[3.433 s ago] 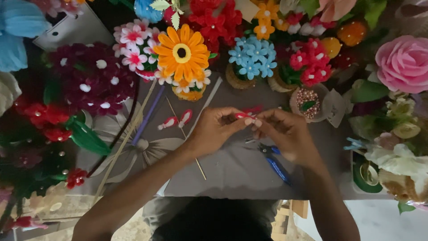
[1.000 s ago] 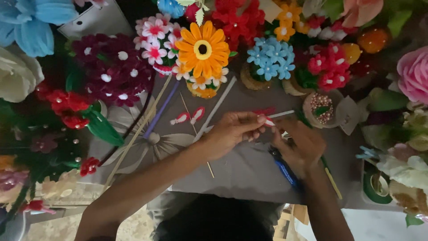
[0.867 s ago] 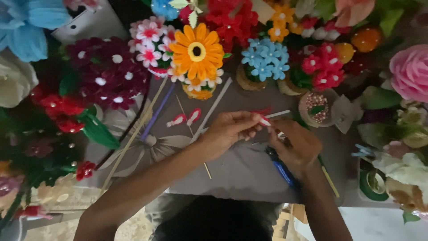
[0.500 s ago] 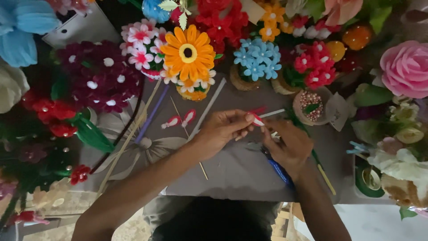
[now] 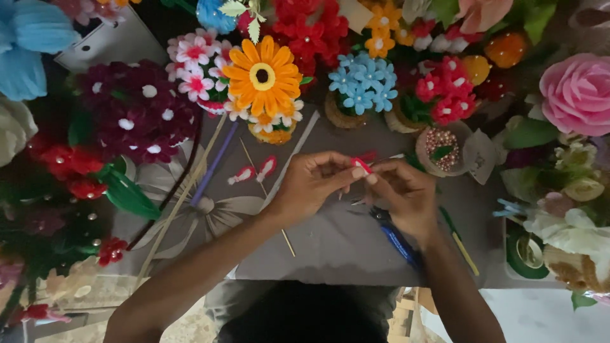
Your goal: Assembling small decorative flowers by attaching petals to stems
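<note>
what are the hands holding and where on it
Left hand and right hand pinch a small red piece between fingertips; which part cannot be told.

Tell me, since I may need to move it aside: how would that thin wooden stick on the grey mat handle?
The wooden stick looks slender and bare, so probably light, stiff, easily snapped. Lying flat on the grey mat, it might roll if nudged.

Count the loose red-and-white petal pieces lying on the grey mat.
2. Both lie side by side left of the left hand, below the orange flower: one petal piece, the other. More may be hidden under the hands.
</note>
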